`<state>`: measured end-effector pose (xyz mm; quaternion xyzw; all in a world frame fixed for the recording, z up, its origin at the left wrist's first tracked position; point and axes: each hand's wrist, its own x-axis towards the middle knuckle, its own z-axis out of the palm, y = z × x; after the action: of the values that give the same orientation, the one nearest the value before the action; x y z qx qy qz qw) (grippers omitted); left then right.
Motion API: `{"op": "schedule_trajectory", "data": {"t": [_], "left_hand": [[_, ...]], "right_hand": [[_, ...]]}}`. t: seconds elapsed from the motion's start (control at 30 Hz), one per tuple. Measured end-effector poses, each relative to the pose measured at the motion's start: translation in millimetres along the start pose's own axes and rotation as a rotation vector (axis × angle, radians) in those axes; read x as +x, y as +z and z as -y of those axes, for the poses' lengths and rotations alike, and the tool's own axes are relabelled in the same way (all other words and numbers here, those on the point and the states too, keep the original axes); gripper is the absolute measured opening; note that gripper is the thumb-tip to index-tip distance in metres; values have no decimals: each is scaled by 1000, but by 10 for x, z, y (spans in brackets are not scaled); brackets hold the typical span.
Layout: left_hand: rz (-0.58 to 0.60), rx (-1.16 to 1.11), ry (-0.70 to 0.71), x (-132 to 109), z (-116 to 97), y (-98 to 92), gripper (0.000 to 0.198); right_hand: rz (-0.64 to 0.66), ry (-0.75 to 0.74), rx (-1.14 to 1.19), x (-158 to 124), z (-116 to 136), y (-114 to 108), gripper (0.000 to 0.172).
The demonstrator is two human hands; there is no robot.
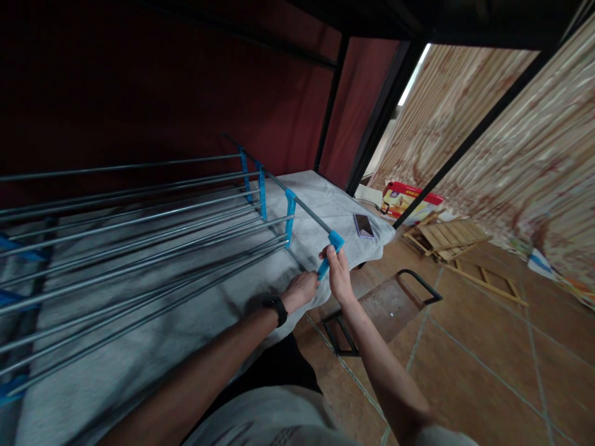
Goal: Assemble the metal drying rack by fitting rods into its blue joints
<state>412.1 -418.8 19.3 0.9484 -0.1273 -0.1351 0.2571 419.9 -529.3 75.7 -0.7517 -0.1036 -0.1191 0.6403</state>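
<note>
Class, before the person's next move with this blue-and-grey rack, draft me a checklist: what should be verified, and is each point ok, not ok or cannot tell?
1. Right hand on the near-end blue bracket: ok, it grips it.
2. Left hand secure at the bracket's lower end: cannot tell, its grip is partly hidden.
3. Bracket's upper end meeting the grey crossbar: ok.
4. Bracket's lower end joined: cannot tell, hands cover it.
5. Long rods reaching this bracket: not ok, none visibly does.
6. Phone apart from the rack: ok, it lies on the grey cloth.
</note>
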Motion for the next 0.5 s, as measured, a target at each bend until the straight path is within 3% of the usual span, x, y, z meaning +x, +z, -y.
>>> {"op": "schedule_trajectory", "data": {"t": [0.5], "left_hand": [[-79, -100, 62, -50, 21, 15, 26]], "right_hand": [[-21, 11, -7, -65, 38, 45, 44]]}}
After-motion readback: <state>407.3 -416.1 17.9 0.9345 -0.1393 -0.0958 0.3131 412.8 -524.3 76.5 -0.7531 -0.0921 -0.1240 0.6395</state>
